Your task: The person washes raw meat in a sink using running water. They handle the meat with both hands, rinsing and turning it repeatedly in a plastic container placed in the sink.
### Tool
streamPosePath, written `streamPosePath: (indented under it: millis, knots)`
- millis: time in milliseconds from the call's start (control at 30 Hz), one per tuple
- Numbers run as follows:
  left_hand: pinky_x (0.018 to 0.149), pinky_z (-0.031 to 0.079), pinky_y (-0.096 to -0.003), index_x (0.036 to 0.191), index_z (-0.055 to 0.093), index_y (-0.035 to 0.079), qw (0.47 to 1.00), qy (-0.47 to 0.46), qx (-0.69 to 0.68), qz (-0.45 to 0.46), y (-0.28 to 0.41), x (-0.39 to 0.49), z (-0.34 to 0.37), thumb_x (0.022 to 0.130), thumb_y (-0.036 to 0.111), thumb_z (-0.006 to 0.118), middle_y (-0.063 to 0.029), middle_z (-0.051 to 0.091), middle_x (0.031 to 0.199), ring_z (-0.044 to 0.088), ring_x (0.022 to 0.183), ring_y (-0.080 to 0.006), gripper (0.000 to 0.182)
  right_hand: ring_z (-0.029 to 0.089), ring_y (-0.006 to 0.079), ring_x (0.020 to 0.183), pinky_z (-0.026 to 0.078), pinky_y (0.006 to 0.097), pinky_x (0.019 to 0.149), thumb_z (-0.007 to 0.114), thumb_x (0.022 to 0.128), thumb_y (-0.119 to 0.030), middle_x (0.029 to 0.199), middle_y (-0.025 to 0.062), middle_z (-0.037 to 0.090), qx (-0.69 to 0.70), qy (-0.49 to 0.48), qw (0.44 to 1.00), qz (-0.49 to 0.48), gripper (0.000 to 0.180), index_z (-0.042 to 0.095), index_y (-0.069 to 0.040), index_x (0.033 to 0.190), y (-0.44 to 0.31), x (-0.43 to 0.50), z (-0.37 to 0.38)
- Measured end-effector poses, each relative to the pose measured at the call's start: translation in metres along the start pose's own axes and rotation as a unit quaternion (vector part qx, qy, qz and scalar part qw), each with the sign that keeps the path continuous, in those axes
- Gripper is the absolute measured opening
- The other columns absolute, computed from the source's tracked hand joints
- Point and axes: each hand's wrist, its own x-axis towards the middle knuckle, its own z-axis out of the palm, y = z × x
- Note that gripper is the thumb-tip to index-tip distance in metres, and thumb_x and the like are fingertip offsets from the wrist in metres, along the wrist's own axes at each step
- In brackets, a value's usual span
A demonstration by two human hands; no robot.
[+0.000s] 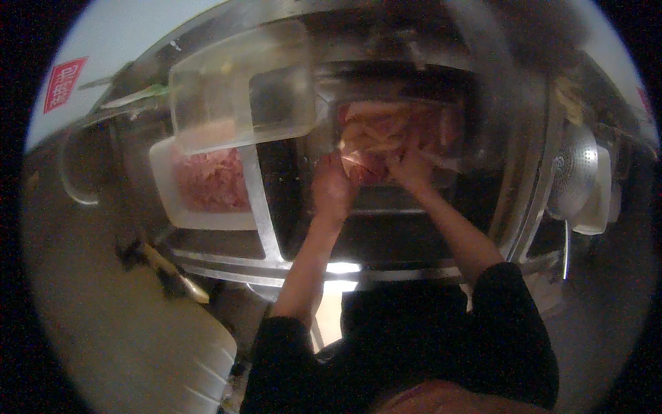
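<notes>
Raw meat in red and pale pieces fills a container in the right-hand basin of a stainless steel sink. My left hand grips the near left side of the meat, where a bright glint shows. At the meat's near right side, the fingers of my right hand close on its edge. Blur and dim light hide the fingertips of both hands. To the left, more raw meat, chopped or in small pieces, lies in a white plastic tub.
A translucent plastic bin overlaps the tub's far side and the sink divider. On the right are a perforated metal strainer and a white container. A wooden-looking handle lies at lower left, beside a pale surface.
</notes>
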Motion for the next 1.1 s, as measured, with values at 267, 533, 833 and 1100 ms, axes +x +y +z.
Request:
streamPosePath:
  millis: [267, 533, 833, 1100]
  knots:
    - [0.084, 0.053, -0.0458, 0.121, 0.056, 0.005, 0.979, 0.075, 0.138, 0.129, 0.011, 0.044, 0.044, 0.085, 0.020, 0.060, -0.0177, 0.054, 0.123, 0.059, 0.104, -0.0373, 0.040, 0.029, 0.0509, 0.132, 0.029, 0.0562, 0.109, 0.069, 0.077, -0.050, 0.142, 0.0330, 0.031, -0.101, 0.035, 0.994, -0.019, 0.095, 0.023, -0.012, 0.151, 0.038, -0.010, 0.018]
    - [0.089, 0.052, -0.0465, 0.120, 0.057, 0.010, 0.989, 0.016, -0.058, 0.132, 0.008, 0.058, 0.035, 0.078, 0.021, 0.068, -0.0154, 0.050, 0.129, 0.054, 0.114, -0.0385, 0.044, 0.021, 0.0531, 0.136, 0.020, 0.0619, 0.111, 0.069, 0.077, -0.056, 0.148, 0.0330, 0.023, 0.142, -0.114, 0.983, -0.004, 0.098, 0.023, -0.013, 0.152, 0.057, -0.007, 0.026]
    - [0.102, 0.043, -0.0485, 0.141, 0.041, 0.009, 0.988, 0.047, -0.131, 0.067, 0.006, 0.049, 0.053, 0.080, 0.039, 0.068, -0.0188, 0.041, 0.142, 0.046, 0.125, -0.0395, 0.072, 0.024, 0.0536, 0.136, 0.022, 0.0631, 0.112, 0.066, 0.084, -0.048, 0.149, 0.0311, 0.024, 0.045, -0.078, 0.993, -0.075, 0.084, 0.028, -0.013, 0.150, 0.069, -0.020, -0.005]
    - [0.104, 0.036, -0.0549, 0.142, 0.039, 0.007, 0.991, 0.052, -0.004, 0.120, -0.030, 0.041, 0.113, 0.081, 0.046, 0.064, -0.0250, 0.039, 0.142, 0.041, 0.128, -0.0447, 0.077, 0.035, 0.0490, 0.131, 0.036, 0.0558, 0.107, 0.061, 0.087, -0.023, 0.148, 0.0271, 0.030, 0.022, 0.046, 0.997, -0.064, 0.066, 0.034, -0.011, 0.146, 0.081, -0.025, -0.041]
